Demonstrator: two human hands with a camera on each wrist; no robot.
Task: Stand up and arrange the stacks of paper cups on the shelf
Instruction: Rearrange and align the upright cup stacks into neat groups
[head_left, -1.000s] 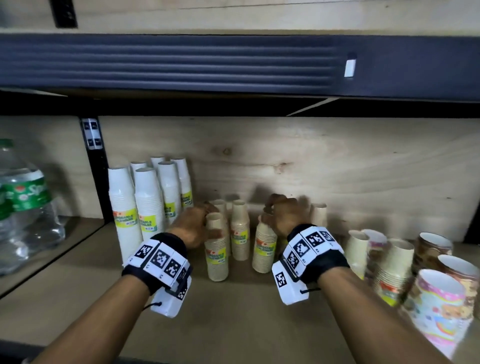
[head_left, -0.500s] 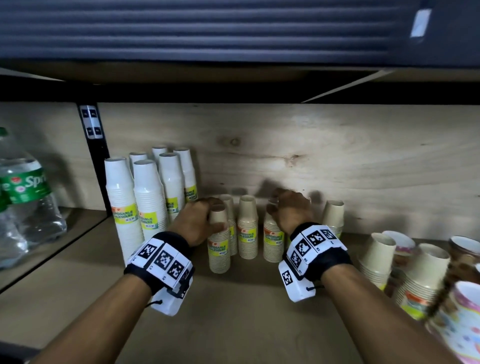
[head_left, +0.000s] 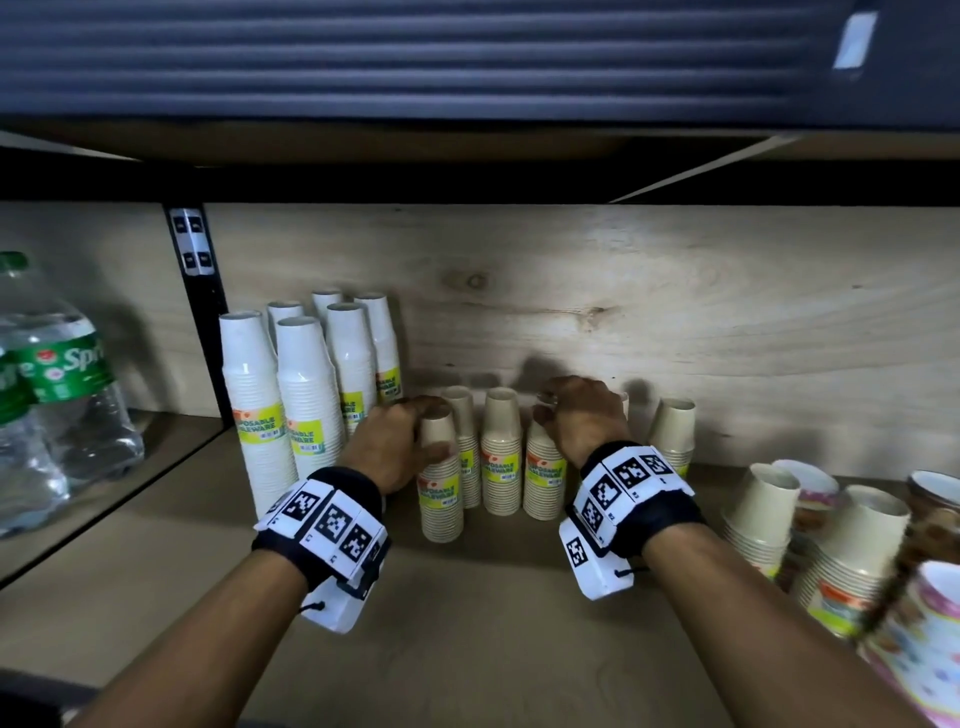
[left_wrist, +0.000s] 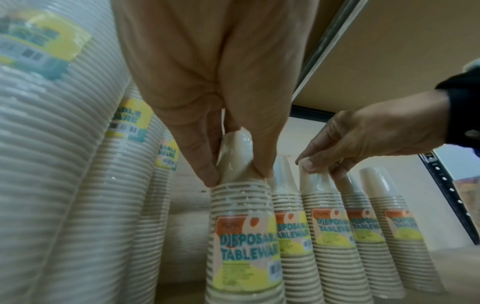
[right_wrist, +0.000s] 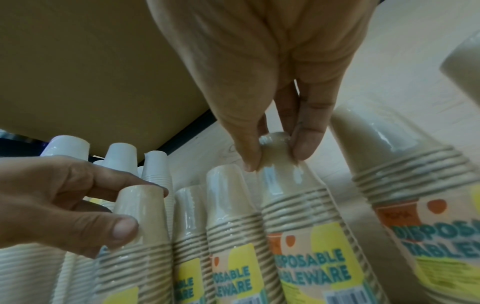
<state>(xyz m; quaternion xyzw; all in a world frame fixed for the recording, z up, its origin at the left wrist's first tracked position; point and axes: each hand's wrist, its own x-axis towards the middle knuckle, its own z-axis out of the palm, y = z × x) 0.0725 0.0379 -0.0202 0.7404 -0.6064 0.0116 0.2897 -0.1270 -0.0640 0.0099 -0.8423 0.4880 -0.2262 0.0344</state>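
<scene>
Beige paper cup stacks (left_wrist: 242, 236) were sleeved in glossy clear plastic film. Shelf back panel (head_left: 675, 312) was matt, grained wood

Your tall cup stacks (head_left: 306, 400) at the shelf's back left corner are white with yellow labels. The short stacks (head_left: 501, 452) along the back edge are beige, their labels orange and yellow with teal lettering. Your wristbands (head_left: 332, 519) are black with black-and-white square markers. At the right edge, patterned cups (head_left: 930, 639) show pink and pastel spots.
</scene>
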